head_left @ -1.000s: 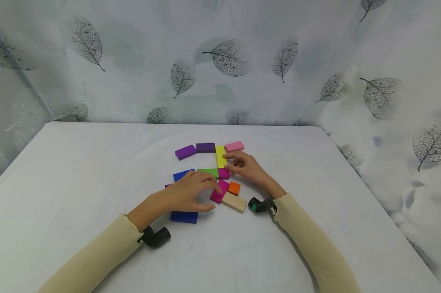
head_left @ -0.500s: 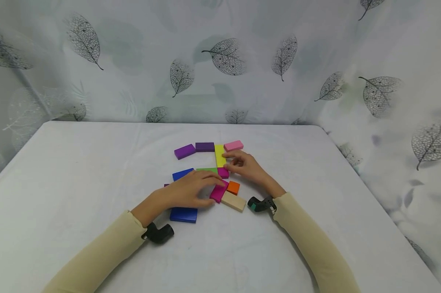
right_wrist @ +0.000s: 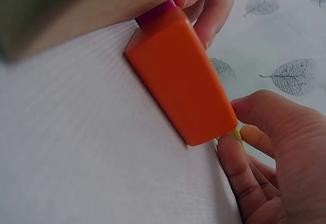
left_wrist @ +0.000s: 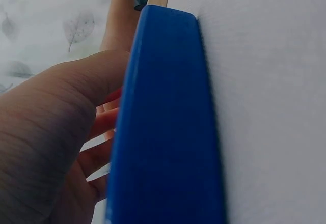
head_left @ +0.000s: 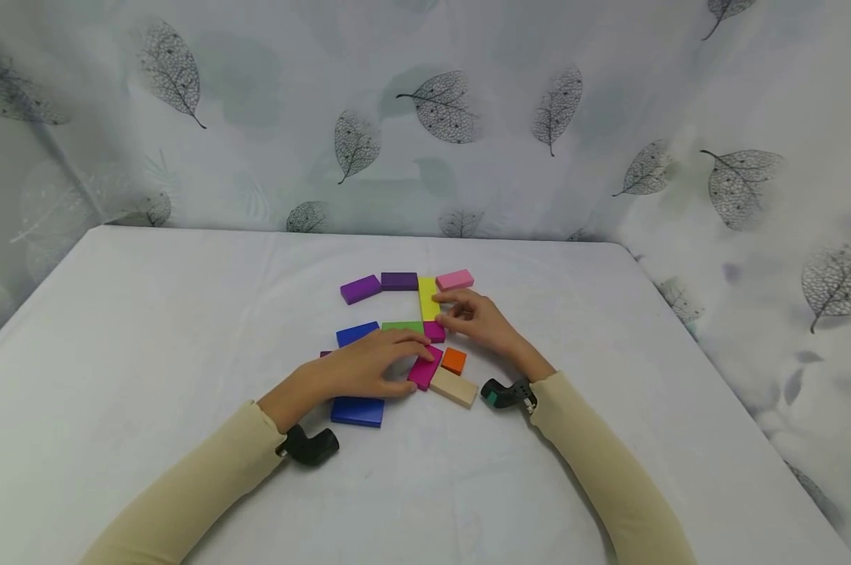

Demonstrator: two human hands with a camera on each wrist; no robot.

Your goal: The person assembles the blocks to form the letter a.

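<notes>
In the head view my left hand point(head_left: 358, 367) reaches over the lower blocks. Its thumb and fingertips pinch the long magenta block point(head_left: 424, 372), which lies slanted on the table. My right hand point(head_left: 483, 322) is bent at the right edge of the yellow block point(head_left: 429, 300), fingertips and thumb touching that side. By its thumb lies a short magenta block point(head_left: 434, 332). An orange block point(head_left: 454, 361) and a beige block point(head_left: 454, 388) sit beside the long magenta one. The left wrist view is filled by a blue block point(left_wrist: 168, 117), close to the left thumb.
Purple blocks point(head_left: 360, 289) and a pink block point(head_left: 454, 280) lie at the far side of the arrangement. Green point(head_left: 402, 326) and blue blocks point(head_left: 357, 333) are partly behind the left hand. Everything rests on a white-covered table point(head_left: 185, 329), with a leaf-patterned curtain point(head_left: 270, 118) behind.
My left hand has moved slightly right, and its fingers and thumb have come onto the long magenta block. The right hand stays at the yellow block.
</notes>
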